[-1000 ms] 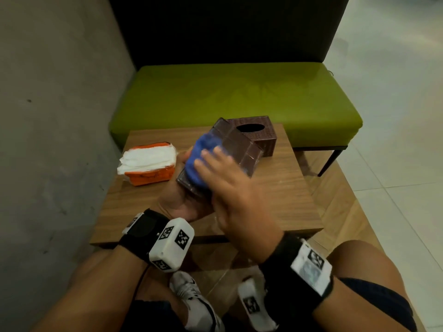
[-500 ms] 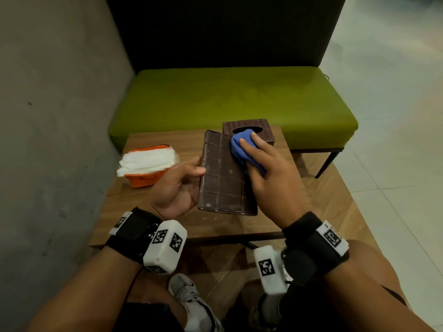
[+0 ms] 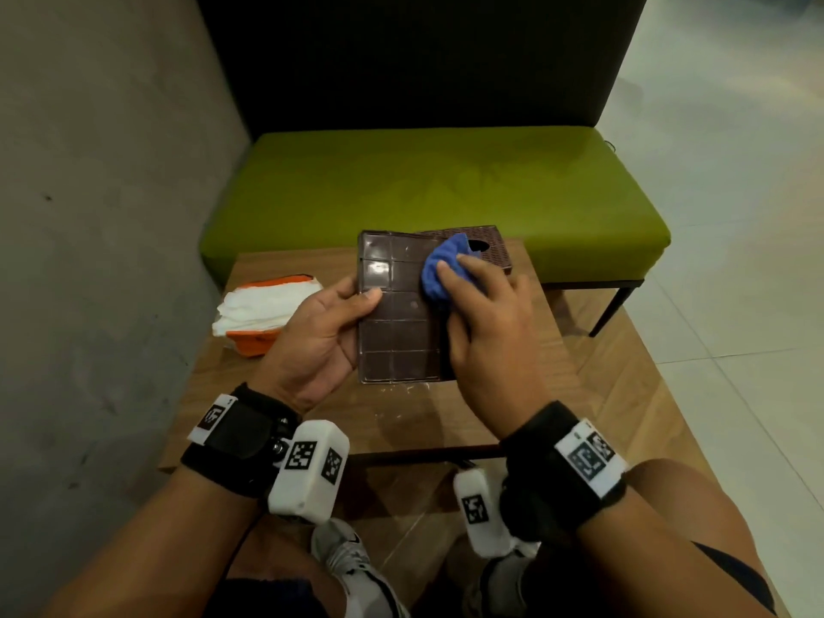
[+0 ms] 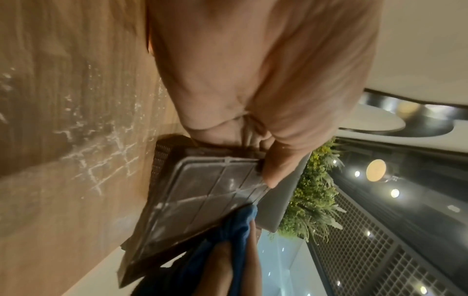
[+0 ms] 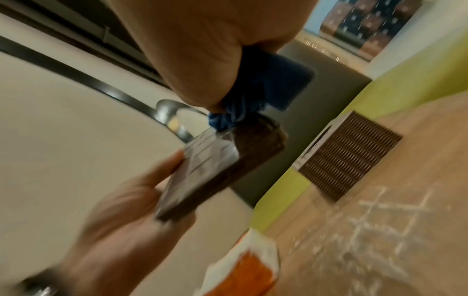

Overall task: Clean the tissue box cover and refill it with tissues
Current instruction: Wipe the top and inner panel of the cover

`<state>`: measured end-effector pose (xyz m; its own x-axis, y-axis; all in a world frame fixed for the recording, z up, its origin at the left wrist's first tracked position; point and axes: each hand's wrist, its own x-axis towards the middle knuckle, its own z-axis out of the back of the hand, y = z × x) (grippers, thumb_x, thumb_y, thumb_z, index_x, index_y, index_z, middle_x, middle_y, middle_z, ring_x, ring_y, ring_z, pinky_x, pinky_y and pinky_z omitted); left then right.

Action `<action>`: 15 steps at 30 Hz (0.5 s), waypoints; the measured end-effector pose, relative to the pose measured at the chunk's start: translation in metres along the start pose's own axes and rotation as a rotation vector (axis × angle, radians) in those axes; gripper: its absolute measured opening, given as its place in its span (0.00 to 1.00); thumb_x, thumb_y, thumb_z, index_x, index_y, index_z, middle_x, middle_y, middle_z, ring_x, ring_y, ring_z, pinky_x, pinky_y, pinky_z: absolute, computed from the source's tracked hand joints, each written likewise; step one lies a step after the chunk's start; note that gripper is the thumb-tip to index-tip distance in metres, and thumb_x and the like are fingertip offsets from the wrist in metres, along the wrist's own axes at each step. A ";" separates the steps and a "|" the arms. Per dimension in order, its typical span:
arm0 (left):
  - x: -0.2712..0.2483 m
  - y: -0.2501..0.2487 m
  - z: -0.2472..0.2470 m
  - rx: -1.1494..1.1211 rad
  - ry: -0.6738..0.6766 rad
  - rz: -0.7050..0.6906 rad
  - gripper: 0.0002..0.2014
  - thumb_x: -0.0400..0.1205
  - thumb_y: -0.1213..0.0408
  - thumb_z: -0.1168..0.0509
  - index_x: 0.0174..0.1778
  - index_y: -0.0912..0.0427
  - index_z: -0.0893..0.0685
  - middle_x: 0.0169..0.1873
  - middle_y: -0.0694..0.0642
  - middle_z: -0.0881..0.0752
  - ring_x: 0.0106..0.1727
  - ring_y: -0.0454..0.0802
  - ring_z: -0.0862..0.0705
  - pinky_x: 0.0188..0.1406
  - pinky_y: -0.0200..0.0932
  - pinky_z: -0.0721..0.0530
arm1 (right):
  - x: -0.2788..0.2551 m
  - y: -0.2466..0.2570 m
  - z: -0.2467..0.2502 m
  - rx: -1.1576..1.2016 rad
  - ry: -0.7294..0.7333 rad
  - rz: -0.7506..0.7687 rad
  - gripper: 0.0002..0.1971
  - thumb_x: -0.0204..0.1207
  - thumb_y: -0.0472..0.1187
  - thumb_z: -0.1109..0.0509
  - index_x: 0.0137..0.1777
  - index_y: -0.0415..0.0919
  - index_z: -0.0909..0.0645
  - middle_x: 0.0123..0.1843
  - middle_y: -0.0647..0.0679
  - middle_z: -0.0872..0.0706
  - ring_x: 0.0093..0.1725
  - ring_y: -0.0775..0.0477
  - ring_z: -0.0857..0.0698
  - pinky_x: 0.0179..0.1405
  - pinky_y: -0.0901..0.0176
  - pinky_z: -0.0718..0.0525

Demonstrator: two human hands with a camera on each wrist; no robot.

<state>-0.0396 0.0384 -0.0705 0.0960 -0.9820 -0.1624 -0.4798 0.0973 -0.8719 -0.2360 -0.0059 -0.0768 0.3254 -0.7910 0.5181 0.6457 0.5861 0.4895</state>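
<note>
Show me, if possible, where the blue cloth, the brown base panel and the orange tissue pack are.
blue cloth (image 3: 439, 272): head view, on the bunched fold left of the fingertips.
brown base panel (image 3: 394, 332): head view, on a bare ribbed square near its middle.
orange tissue pack (image 3: 258, 305): head view, on the white tissues on top.

Glossy base panel (image 3: 397, 314), woodgrain table (image 3: 490, 408)
</note>
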 end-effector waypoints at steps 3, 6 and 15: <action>0.003 -0.004 0.004 -0.049 -0.022 -0.032 0.21 0.88 0.67 0.39 0.78 0.67 0.20 0.65 0.67 0.09 0.60 0.58 0.06 0.64 0.57 0.08 | -0.023 0.016 0.002 -0.060 0.158 0.159 0.25 0.82 0.34 0.35 0.79 0.43 0.20 0.77 0.42 0.22 0.62 0.41 0.25 0.54 0.53 0.20; 0.000 0.002 0.007 -0.054 0.000 -0.001 0.21 0.90 0.66 0.40 0.79 0.66 0.20 0.71 0.70 0.13 0.65 0.60 0.08 0.67 0.60 0.09 | -0.015 -0.003 0.005 -0.058 0.144 0.179 0.23 0.81 0.35 0.34 0.77 0.44 0.18 0.74 0.42 0.21 0.61 0.40 0.25 0.55 0.50 0.19; 0.003 0.011 -0.006 -0.054 0.170 0.009 0.24 0.90 0.74 0.42 0.85 0.66 0.26 0.77 0.70 0.17 0.75 0.62 0.14 0.75 0.56 0.14 | 0.015 0.009 0.005 -0.007 0.070 0.194 0.23 0.81 0.34 0.32 0.76 0.43 0.17 0.70 0.39 0.20 0.61 0.38 0.24 0.58 0.48 0.22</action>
<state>-0.0501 0.0358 -0.0776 -0.0554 -0.9948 -0.0859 -0.5266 0.1022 -0.8440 -0.2295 -0.0115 -0.0612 0.4916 -0.6738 0.5517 0.5709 0.7278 0.3800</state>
